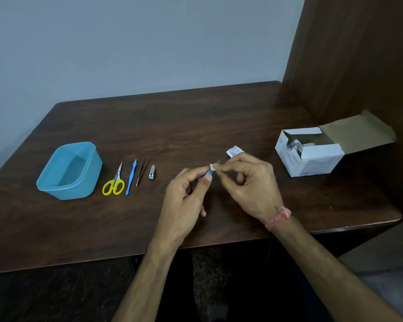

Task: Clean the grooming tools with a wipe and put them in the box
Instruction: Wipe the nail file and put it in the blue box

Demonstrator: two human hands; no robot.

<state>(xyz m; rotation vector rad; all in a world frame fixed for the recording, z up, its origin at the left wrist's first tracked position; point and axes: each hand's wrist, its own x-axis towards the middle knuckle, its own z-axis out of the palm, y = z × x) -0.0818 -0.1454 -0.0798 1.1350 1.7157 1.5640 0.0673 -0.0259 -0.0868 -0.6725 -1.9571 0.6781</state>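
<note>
Blue-handled tool (208, 173) pinched in left hand (186, 196), right hand (247, 182) pinching wipe (212, 167) on it

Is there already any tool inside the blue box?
No, the blue box holds nothing, and the scissors, blue stick, tweezers and clipper lie on the table beside it.

A dark wooden tabletop (196, 117) carries a blue box (69, 170) near its left edge. Just right of it, in a row, lie scissors (114, 182), a blue tool (131, 177), tweezers (142, 171) and a clipper (152, 172). A sachet (235, 151) lies mid-table; an open carton (310, 154) sits near the right edge.
</note>
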